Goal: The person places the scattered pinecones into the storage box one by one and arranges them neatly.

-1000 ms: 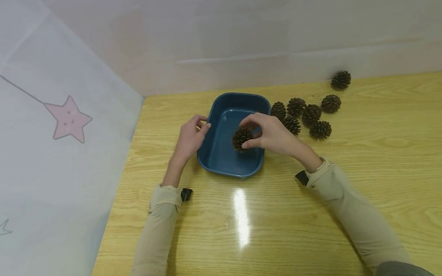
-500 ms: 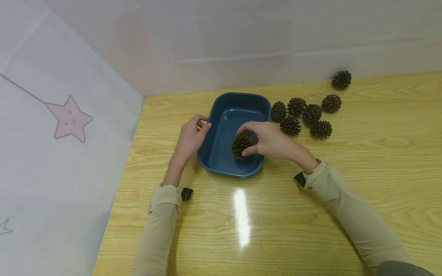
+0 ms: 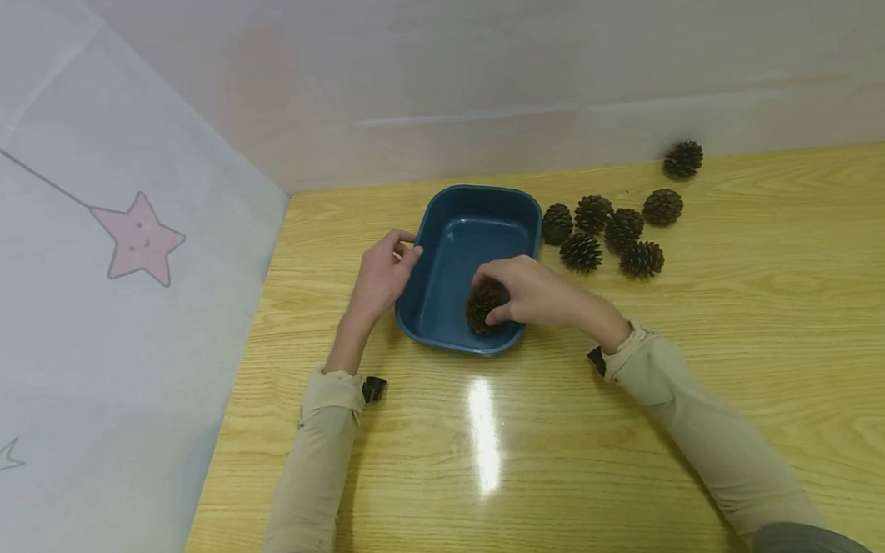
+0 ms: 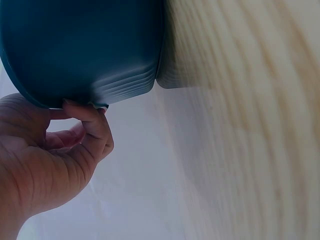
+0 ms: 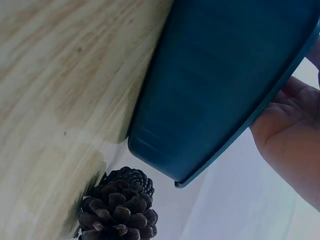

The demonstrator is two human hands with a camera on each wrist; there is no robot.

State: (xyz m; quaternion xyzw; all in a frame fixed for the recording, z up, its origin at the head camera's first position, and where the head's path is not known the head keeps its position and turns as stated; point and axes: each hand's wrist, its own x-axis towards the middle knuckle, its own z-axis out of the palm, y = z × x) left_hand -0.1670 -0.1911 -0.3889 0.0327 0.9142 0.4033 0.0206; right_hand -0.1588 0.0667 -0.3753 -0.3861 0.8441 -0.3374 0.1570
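Observation:
A dark blue rectangular basin [image 3: 442,268] with rounded corners stands on the wooden table. My left hand [image 3: 381,275] pinches its left rim between thumb and fingers; the left wrist view shows the fingertips at the basin's edge [image 4: 30,97]. Inside the basin, toward its near right corner, my right hand [image 3: 537,295] holds a brown pine cone [image 3: 482,308] between thumb and fingers. In the right wrist view the basin's outer wall [image 5: 215,85] hides the fingertips and that cone.
To the right of the basin lie several pine cones, the nearest cone [image 3: 557,224] close by its rim. One cone [image 3: 683,160] sits apart at the table's back edge, by the pale wall [image 3: 477,74]. The wooden table [image 3: 573,470] extends toward me and to the right.
My right hand has moved nearer to me and lower into the basin with the pine cone in its grip. The left hand has stayed on the rim.

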